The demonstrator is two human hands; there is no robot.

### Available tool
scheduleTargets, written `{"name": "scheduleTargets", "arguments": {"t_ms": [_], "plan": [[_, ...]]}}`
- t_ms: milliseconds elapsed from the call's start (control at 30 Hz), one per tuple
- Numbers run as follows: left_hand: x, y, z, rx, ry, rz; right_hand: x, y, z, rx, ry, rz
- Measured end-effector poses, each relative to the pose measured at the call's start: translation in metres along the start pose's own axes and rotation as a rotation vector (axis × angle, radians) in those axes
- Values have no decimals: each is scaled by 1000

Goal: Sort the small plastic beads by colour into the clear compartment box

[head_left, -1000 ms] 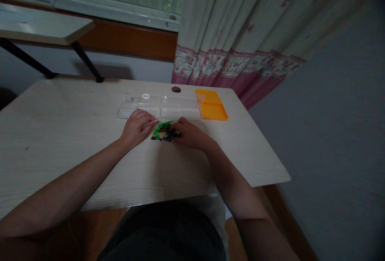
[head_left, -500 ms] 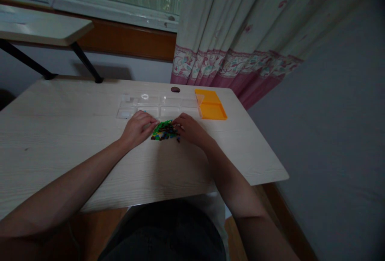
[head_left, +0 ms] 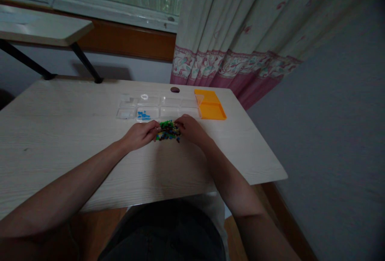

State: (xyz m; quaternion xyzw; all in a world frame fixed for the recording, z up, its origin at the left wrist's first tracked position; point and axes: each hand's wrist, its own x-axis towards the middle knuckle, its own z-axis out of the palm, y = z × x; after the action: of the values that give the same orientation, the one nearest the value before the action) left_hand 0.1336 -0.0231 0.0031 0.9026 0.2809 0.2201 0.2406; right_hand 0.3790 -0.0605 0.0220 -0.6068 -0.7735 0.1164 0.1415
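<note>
A small heap of tiny coloured pieces (head_left: 167, 130), mostly green with blue, yellow and dark ones, lies on the pale wooden table (head_left: 75, 140). My left hand (head_left: 140, 134) rests at the heap's left edge with fingers curled against the pieces. At the heap's right edge, my right hand (head_left: 191, 128) has its fingertips bent down onto the pieces. Just behind the hands sits a clear compartment tray (head_left: 159, 106); one front compartment holds several blue pieces (head_left: 143, 115).
An orange tray lid (head_left: 209, 109) lies to the right of the clear tray. A round cable hole (head_left: 175, 90) is at the table's back edge. A curtain (head_left: 228, 32) hangs behind, and a second table (head_left: 42, 26) stands at the far left.
My left hand has slid right and nearer to the heap, uncovering the blue pieces in the clear tray. Both hands have pushed the heap tighter together.
</note>
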Motion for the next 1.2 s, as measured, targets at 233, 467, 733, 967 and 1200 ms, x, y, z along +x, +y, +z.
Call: {"name": "scheduleTargets", "arguments": {"t_ms": [233,467,733,967,1200], "plan": [[1,-1,0,-27,38,2,-2,-3,6,-70,9,1],[0,1,-1,-66,62,-5,-2,-5,9,-74,0,-27],[-1,-3,0,-129,-45,8,-2,-5,10,-81,0,-28],[-1,-1,-1,-74,-3,5,-2,-6,9,-103,-14,-30],[-1,-2,2,-11,215,-97,-3,-7,9,-100,-13,-22]]}}
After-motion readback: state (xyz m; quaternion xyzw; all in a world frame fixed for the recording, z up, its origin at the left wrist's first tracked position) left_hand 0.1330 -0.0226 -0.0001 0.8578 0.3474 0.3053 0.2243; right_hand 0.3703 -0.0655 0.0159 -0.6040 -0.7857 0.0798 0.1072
